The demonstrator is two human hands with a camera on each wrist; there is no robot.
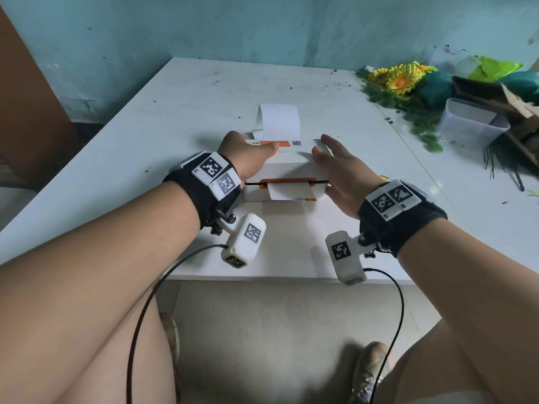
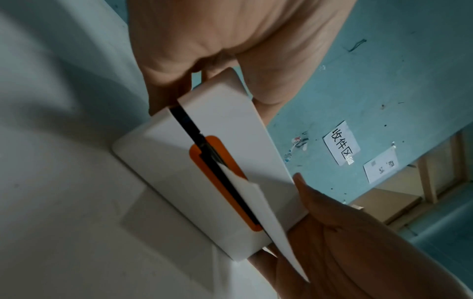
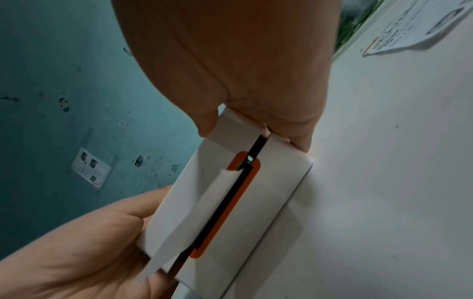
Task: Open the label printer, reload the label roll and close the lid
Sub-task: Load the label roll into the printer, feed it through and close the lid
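Observation:
The white label printer (image 1: 285,167) with an orange slot trim sits on the white table (image 1: 175,112). A dark gap runs along the seam between lid and base. A short label strip (image 1: 288,192) sticks out of the front slot. White label paper (image 1: 280,118) rises in a loop behind the printer. My left hand (image 1: 248,153) clasps the printer's left side, thumb across the lid. My right hand (image 1: 341,170) clasps the right side, thumb on the lid. The wrist views show the printer (image 2: 217,131) (image 3: 276,192) held between both hands.
Artificial sunflowers (image 1: 399,77) and green leaves lie at the back right beside a clear plastic tub (image 1: 469,123) and a cardboard box (image 1: 519,112). A printed sheet (image 3: 409,26) lies on the table right of the printer. The table's front edge is just below my wrists.

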